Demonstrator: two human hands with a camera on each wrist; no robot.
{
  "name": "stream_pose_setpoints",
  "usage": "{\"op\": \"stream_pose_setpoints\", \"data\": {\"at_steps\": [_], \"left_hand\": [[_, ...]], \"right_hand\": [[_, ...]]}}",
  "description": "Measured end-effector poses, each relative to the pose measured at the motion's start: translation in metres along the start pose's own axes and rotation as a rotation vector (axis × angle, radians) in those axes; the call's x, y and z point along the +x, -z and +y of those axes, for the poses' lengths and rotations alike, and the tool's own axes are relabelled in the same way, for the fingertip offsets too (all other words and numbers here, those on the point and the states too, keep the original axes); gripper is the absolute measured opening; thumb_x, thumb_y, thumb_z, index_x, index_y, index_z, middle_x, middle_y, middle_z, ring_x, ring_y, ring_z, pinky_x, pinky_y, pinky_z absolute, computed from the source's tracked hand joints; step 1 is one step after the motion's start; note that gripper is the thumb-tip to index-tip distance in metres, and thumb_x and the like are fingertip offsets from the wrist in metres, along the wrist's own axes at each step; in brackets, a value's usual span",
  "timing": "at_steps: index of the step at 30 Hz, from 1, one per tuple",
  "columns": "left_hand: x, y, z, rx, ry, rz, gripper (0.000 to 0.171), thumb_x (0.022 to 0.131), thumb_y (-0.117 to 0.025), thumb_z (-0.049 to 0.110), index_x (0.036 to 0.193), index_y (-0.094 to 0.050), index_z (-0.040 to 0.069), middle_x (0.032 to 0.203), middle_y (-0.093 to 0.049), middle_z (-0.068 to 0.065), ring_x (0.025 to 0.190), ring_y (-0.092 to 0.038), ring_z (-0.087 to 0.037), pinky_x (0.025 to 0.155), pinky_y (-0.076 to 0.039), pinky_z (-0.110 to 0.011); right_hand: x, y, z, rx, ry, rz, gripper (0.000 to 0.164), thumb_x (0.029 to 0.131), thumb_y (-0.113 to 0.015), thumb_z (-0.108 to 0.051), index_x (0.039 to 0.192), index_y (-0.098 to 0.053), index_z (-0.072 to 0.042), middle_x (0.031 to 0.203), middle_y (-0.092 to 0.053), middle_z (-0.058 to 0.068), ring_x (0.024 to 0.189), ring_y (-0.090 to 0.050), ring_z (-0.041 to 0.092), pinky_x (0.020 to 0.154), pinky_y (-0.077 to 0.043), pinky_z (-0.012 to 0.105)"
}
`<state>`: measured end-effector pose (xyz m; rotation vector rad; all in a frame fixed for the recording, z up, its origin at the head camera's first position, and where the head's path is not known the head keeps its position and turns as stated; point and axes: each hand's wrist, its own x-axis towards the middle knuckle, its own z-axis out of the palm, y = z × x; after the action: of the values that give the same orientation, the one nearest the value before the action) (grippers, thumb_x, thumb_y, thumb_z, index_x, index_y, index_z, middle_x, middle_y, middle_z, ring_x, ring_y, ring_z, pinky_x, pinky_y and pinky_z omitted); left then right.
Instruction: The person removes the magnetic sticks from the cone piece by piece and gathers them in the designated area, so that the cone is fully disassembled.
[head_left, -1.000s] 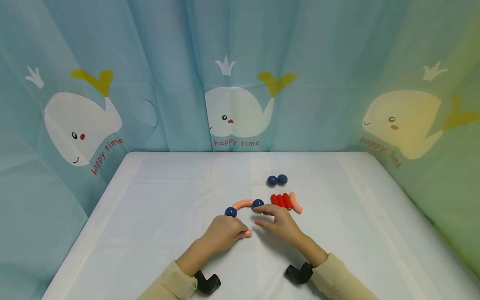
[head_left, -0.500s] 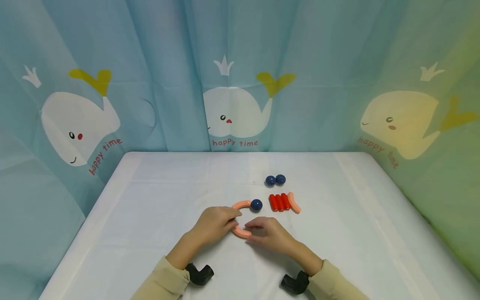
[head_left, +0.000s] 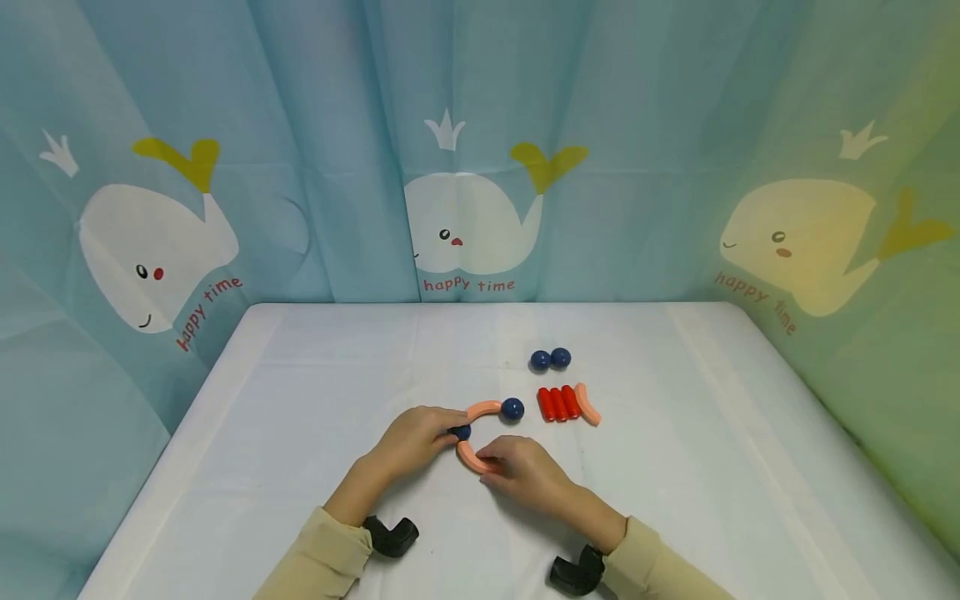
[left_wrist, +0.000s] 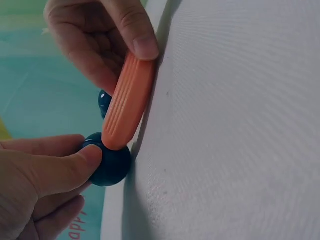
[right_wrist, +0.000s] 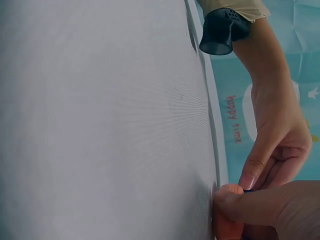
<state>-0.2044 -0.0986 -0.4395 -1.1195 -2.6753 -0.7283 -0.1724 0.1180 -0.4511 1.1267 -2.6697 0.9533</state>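
Observation:
My left hand point(head_left: 418, 435) pinches a dark blue ball point(left_wrist: 111, 167) between thumb and fingers, low at the white table. With my right hand point(head_left: 528, 473) I grip one end of a curved orange stick point(left_wrist: 129, 102), which has grooves along it; its other end meets the held ball. A second curved orange stick point(head_left: 483, 408) runs from near that ball to another blue ball point(head_left: 513, 409), so the pieces form an arc opening to the right. In the right wrist view my thumb lies over the orange stick's near end, and the held ball is mostly hidden.
Two more blue balls point(head_left: 551, 360) sit side by side farther back. Several red sticks point(head_left: 558, 404) lie in a row beside a loose curved orange stick point(head_left: 588, 406). Black wrist cameras point(head_left: 392, 537) hang under both forearms. A whale-print curtain point(head_left: 337, 167) stands behind the table point(head_left: 330, 350).
My left hand went from the near orange stick to the blue ball at the arc's left. My right hand moved left and down from the other ball and took the near orange stick's end.

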Motion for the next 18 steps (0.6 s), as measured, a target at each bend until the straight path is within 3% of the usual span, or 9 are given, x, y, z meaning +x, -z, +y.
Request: {"op": "stream_pose_setpoints", "data": {"at_steps": [7, 14, 18], "left_hand": [[0.0, -0.002, 0.002, 0.007, 0.024, 0.001, 0.03, 0.082, -0.068, 0.012, 0.112, -0.067, 0.008, 0.105, -0.066, -0.002, 0.095, -0.062, -0.019, 0.079, -0.049, -0.033], [0.0, -0.002, 0.002, 0.008, 0.029, 0.002, 0.02, 0.081, -0.069, 0.011, 0.102, -0.069, 0.011, 0.096, -0.067, 0.003, 0.087, -0.063, -0.016, 0.073, -0.049, -0.031], [0.001, -0.003, 0.003, -0.002, 0.033, -0.007, 0.023, 0.082, -0.068, 0.01, 0.105, -0.069, 0.01, 0.101, -0.067, 0.001, 0.091, -0.063, -0.017, 0.076, -0.05, -0.031]], "right_hand": [[-0.004, 0.003, -0.003, -0.113, 0.007, 0.008, 0.018, 0.073, -0.076, -0.005, 0.091, -0.072, -0.004, 0.08, -0.065, -0.001, 0.073, -0.057, 0.007, 0.066, -0.048, 0.024], [-0.018, 0.017, 0.006, -0.071, 0.006, 0.083, 0.023, 0.07, -0.076, 0.0, 0.092, -0.072, -0.003, 0.082, -0.067, -0.001, 0.074, -0.059, 0.007, 0.067, -0.05, 0.026], [-0.028, 0.032, 0.016, -0.055, -0.074, 0.152, 0.026, 0.069, -0.076, 0.003, 0.094, -0.071, -0.002, 0.084, -0.068, 0.0, 0.077, -0.06, 0.009, 0.071, -0.051, 0.029]]}}
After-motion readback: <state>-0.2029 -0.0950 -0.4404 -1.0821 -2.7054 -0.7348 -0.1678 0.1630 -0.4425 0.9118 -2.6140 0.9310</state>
